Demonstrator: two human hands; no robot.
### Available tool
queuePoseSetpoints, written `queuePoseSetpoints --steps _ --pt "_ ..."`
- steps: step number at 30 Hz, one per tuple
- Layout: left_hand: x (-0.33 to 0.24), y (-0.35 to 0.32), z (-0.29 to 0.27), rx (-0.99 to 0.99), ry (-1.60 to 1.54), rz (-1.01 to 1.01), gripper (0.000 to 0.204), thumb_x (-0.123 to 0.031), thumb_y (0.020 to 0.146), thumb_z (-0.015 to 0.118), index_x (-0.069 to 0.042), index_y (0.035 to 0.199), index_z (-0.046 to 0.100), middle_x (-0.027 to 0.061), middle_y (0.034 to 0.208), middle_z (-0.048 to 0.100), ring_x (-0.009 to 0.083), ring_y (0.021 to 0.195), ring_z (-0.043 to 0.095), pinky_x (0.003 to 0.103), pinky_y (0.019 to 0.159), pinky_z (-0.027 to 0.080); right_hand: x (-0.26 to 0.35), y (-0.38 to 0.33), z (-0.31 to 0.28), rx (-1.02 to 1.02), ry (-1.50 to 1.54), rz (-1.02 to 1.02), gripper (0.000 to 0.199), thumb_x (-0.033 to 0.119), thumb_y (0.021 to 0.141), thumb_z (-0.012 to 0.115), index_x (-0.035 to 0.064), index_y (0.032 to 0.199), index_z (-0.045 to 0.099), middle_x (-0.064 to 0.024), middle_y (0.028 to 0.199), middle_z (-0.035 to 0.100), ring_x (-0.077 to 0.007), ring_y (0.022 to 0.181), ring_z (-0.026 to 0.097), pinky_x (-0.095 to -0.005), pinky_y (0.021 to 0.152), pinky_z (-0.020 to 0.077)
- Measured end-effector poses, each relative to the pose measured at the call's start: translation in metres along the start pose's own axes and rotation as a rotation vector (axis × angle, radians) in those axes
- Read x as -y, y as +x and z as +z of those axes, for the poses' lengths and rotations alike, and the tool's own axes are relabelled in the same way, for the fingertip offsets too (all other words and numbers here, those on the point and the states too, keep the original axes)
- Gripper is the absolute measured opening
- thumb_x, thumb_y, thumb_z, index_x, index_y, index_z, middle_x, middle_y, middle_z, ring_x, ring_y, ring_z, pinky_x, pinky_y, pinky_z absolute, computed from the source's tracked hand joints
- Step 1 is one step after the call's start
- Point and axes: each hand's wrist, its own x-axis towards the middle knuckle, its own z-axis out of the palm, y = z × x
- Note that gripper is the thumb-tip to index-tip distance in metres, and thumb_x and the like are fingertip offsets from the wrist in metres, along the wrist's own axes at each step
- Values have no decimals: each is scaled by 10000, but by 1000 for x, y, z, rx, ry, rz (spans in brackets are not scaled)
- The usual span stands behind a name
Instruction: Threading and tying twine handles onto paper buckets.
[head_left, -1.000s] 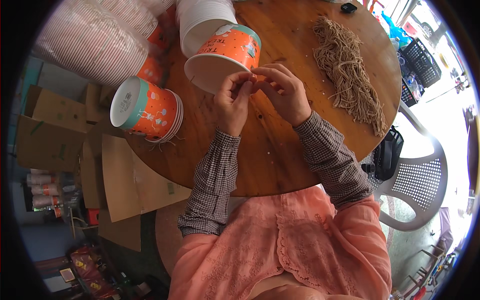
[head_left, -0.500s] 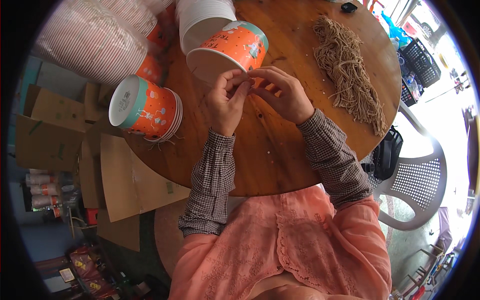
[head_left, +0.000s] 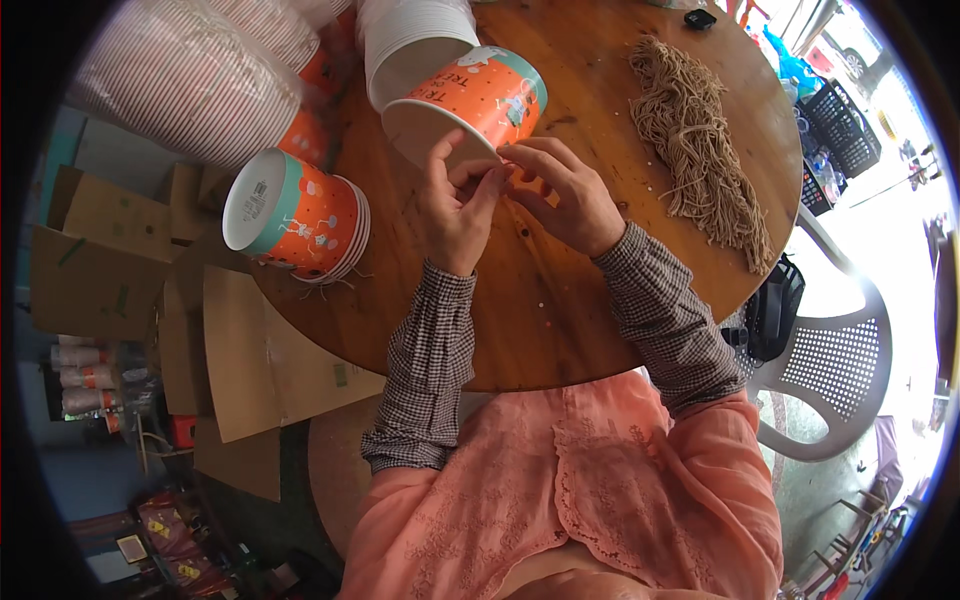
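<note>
An orange and teal paper bucket [head_left: 475,100] lies on its side on the round wooden table [head_left: 540,320], its open mouth toward me. My left hand [head_left: 455,205] and my right hand [head_left: 560,190] meet at its lower rim, fingertips pinched together against the bucket's wall. Whatever small thing sits between the fingertips is too small to make out. A second stack of the same buckets [head_left: 300,218] lies on its side to the left of my left hand.
A long bundle of brown strings [head_left: 700,140] lies across the table's right side. Stacked white buckets [head_left: 415,35] and a striped stack [head_left: 190,75] stand at the back left. Cardboard boxes [head_left: 120,250] sit on the floor at left, a white plastic chair [head_left: 830,370] at right.
The bucket and both hands have shifted slightly up and to the right on the table. The fingers keep working at the rim.
</note>
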Motion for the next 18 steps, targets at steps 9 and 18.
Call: queuePoseSetpoints --steps 9,18 --pt "-3 -7 -10 -3 -133 82 429 3 907 577 -14 1277 361 104 930 643 124 813 615 247 744 514 24 43 -5 -30 11 -199 542 7 723 629 112 1248 545 -135 1050 612 -312 943 588 -409 781 517" --pt "-19 -16 -31 173 -377 -187 116 20 919 525 15 1035 516 79 953 618 119 823 602 259 740 518 18 87 -4 27 -622 -712 227 276 716 667 125 864 586 12 700 600 -187 798 559 -353 753 433"
